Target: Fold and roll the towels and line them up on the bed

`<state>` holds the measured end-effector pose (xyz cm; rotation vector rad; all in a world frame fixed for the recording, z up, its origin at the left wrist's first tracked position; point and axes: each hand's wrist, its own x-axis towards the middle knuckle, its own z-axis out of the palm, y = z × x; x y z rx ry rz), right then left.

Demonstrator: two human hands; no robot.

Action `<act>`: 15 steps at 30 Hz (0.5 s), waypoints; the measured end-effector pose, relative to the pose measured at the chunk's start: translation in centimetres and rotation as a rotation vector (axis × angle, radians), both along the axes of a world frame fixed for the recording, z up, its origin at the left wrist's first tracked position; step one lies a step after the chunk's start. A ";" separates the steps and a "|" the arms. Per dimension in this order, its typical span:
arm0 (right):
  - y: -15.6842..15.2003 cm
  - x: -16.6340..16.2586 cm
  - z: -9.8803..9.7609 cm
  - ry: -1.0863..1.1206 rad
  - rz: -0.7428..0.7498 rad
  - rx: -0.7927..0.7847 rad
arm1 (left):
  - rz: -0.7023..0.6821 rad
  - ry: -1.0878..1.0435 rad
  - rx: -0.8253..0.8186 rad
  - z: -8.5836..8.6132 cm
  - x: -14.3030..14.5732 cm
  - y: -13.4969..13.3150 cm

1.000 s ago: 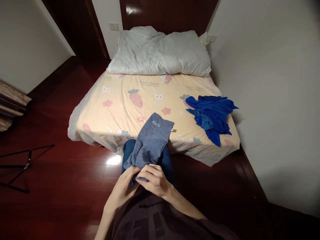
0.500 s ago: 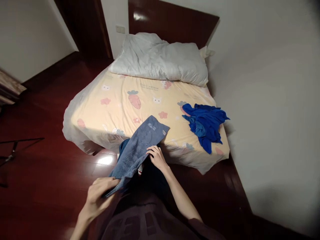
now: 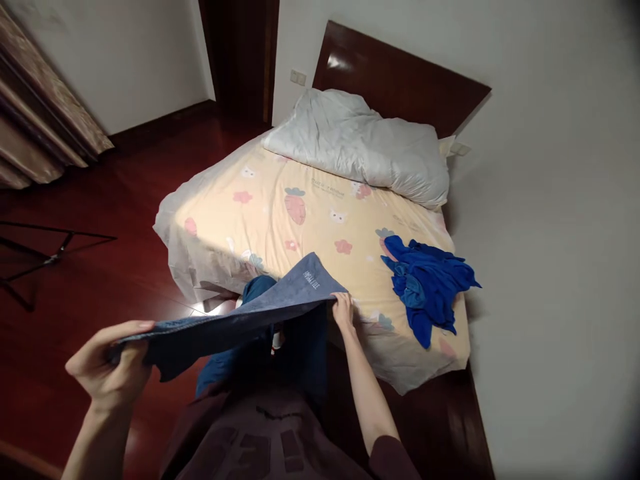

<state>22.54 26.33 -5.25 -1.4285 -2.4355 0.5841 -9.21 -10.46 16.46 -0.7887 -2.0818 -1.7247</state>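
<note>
- Left hand (image 3: 111,367) — farther out now — clamps the grey-blue cloth (image 3: 295,283).
- Right hand (image 3: 343,312) pinches its edge, now nearer the lettered end.
- Cloth stretched between them, that end over the bed (image 3: 270,217).

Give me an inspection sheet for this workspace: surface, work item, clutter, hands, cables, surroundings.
Surface: yellow carrot-printed bed sheet, lightly wrinkled.
Work item: long grey-blue cloth with white lettering, held at two places.
Clutter: crumpled bright-blue fabric heap on the sheet's right side; puffy pale-grey quilt at the far end.
Left hand: grip closed on the cloth's near end.
Right hand: grip closed on its edge, near the lettering.
Cables: nothing seen.
Surroundings: glossy dark-red floor; thin black stand and brownish draped curtain at left; dark-brown headboard behind.
</note>
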 end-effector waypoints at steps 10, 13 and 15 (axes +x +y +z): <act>7.0 7.7 8.6 0.420 -0.336 0.045 | -0.058 -0.191 0.107 1.8 -13.9 8.8; 9.6 9.9 12.7 0.435 -0.170 0.195 | -0.177 -0.277 0.108 1.4 -17.5 12.5; 10.7 11.1 14.7 0.394 -0.071 0.281 | -0.212 -0.280 0.038 0.8 -18.9 14.5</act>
